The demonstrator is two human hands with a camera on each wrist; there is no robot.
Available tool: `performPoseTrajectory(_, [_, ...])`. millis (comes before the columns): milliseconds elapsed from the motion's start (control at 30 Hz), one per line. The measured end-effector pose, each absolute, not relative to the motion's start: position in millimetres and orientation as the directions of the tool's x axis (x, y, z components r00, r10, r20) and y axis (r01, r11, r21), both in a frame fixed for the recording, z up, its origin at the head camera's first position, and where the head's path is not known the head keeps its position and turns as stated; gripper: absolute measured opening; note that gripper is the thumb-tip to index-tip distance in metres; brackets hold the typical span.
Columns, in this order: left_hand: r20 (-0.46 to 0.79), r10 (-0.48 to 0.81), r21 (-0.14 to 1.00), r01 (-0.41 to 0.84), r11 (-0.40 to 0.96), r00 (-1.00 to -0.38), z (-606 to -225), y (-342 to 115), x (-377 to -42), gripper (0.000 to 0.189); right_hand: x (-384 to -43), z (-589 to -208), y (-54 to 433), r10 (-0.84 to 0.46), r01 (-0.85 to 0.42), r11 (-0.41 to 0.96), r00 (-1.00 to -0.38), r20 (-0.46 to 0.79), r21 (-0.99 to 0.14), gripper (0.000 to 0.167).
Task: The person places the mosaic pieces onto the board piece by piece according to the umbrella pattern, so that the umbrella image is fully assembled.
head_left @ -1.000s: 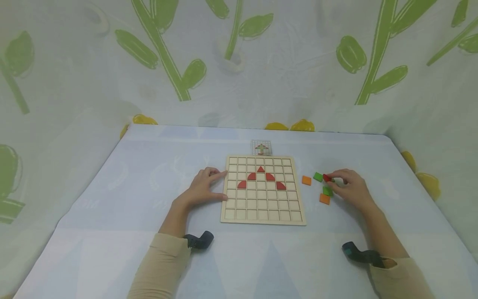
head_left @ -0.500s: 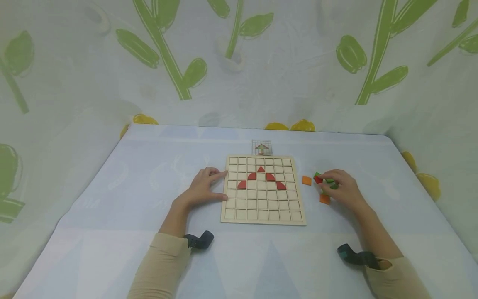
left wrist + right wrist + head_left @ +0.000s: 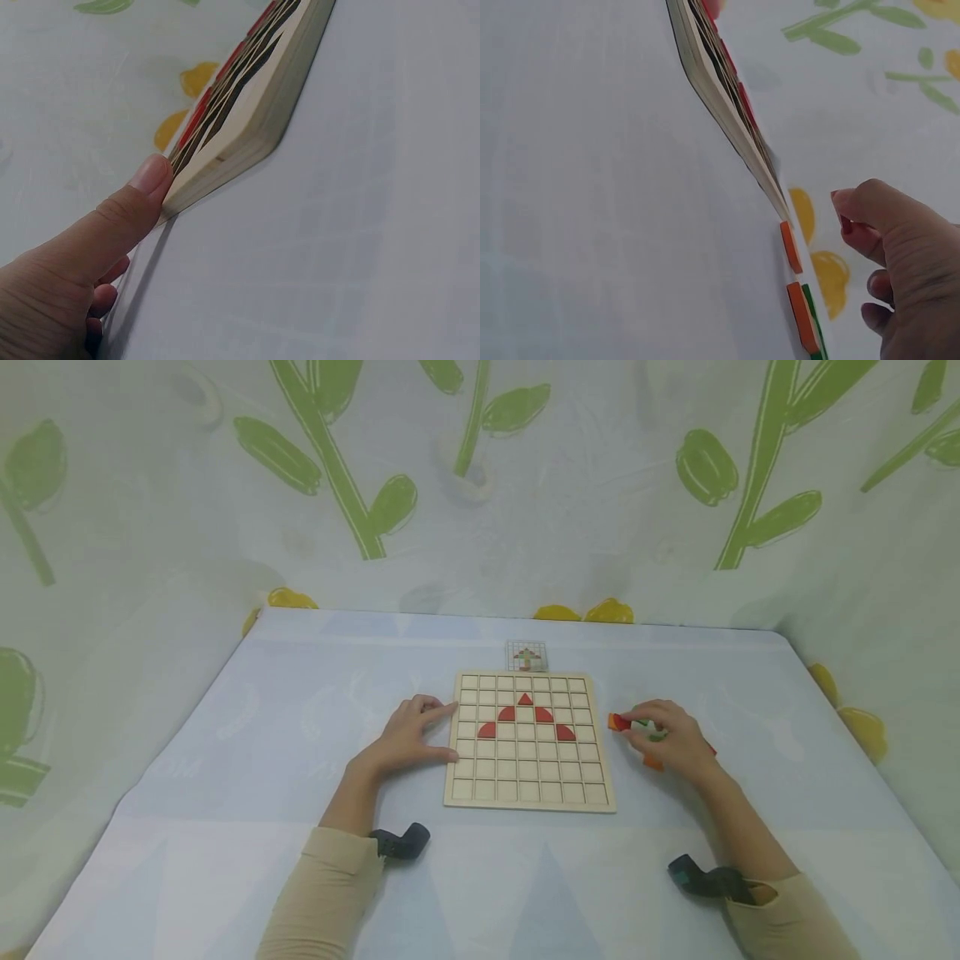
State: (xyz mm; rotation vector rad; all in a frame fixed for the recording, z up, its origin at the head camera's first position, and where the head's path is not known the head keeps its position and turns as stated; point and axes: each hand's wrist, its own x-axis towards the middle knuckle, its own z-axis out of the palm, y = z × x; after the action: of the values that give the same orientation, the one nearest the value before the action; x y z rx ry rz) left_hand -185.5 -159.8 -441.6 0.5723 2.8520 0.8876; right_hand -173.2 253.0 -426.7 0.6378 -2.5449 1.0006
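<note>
Between thumb and fingertips my right hand [image 3: 669, 739] pinches a small red piece [image 3: 621, 722] with a curved edge, just over an orange square tile [image 3: 611, 724]. In the right wrist view that red piece [image 3: 845, 225] is held up off the table. My left hand [image 3: 405, 737] touches the left edge of a square wooden grid board [image 3: 534, 807] with its thumb and index finger spread apart. Set in the board's cells are a red triangle [image 3: 525, 699] and several red quarter-round pieces [image 3: 487, 730]. The left wrist view shows the left thumb [image 3: 152, 176] against the board's edge.
A small pattern card [image 3: 527, 656] lies at the board's far edge. Under and beside the right hand are green tiles [image 3: 657, 736], partly hidden, and another orange tile [image 3: 652, 762]. A cloth with a leaf print [image 3: 480, 527] hangs behind the table.
My right hand has moved left toward the board with the red piece, passing over the green tiles to the nearer orange tile. The left hand has stayed at the board's edge.
</note>
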Motion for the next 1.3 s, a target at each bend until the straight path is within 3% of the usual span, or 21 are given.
performPoseTrajectory(133, [0.019,0.384,0.568,0.327,0.756,-0.923,-441,-159,-185,0.086,-175,-429,248,-0.299,-0.557,0.624,-0.818,0.492,-0.548,0.024])
performPoseTrajectory(833, [-0.035,0.377,0.572,0.291,0.767,-0.926,-439,-160,-187,0.087,-174,-425,211,-0.394,-0.578,0.615,-0.815,0.425,-0.537,0.022])
performPoseTrajectory(1300, [-0.107,0.385,0.649,0.229,0.726,-0.917,-432,-162,-189,0.083,-171,-418,187,-0.465,-0.572,0.577,-0.817,0.341,-0.583,0.022])
